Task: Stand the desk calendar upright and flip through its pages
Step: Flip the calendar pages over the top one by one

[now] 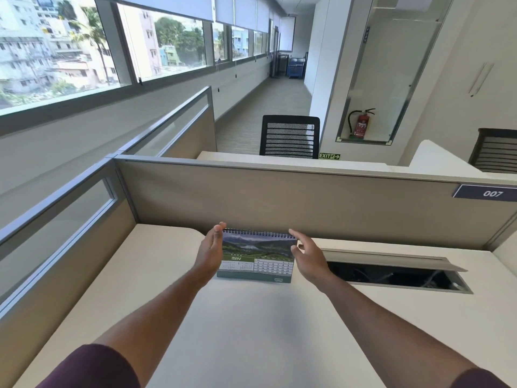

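Across the lower half of the frame spreads a pale table [251, 326], fenced at the back by a tan partition [279, 197] and at the left by a second one with a glazed strip. Windows [84, 46] fill the upper left of the frame, with buildings and palms outside. Beyond the back partition, at upper centre, stands a black mesh chair [289, 137], and right of it a red fire extinguisher [360, 125] sits in a wall recess above a green exit sign [329, 156]. At the right of the table a cable hatch [391, 271] lies open, its lid raised. A dark plate reading 007 [488, 193] is fixed at the right end of the back partition.

Both bare arms reach in from the lower corners, each with a dark maroon sleeve at the frame's edge. The desk calendar [257, 257] stands upright on the table at centre frame, close before the back partition, its spiral binding on top and the page showing a landscape photo over the month MAY. The left hand [210, 250] lies against the calendar's left edge, fingers curled over the top left corner; its grip is closed lightly on that side. The right hand [307, 254] is at the right edge, fingers spread and loose, with the fingertips by the top right corner; whether they touch it I cannot tell.
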Demonstrator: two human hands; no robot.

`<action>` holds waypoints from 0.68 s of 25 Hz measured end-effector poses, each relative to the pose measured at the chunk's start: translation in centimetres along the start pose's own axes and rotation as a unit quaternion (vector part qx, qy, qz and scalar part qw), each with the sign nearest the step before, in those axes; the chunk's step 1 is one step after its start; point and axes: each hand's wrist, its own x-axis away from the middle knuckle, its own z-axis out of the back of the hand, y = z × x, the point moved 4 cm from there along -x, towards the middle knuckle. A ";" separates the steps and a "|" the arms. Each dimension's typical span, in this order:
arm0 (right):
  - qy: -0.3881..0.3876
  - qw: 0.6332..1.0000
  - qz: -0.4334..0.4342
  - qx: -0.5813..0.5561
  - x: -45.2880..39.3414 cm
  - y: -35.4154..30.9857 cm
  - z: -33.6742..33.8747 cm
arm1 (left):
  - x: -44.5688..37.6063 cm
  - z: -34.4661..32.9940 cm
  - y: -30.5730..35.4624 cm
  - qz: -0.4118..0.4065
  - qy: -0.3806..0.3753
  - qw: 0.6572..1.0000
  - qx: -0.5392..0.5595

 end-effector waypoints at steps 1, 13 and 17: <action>-0.006 1.000 -0.001 0.001 0.0 0.4 -0.2 | 0.0 -0.1 -0.1 -0.007 0.000 1.000 0.002; 0.068 0.976 -0.164 -0.124 2.3 4.3 -2.1 | 2.2 0.0 -5.7 0.134 0.002 0.991 -0.011; 0.040 0.980 -0.153 -0.124 3.0 3.7 -3.2 | 2.6 0.0 -5.1 0.131 0.001 0.991 -0.003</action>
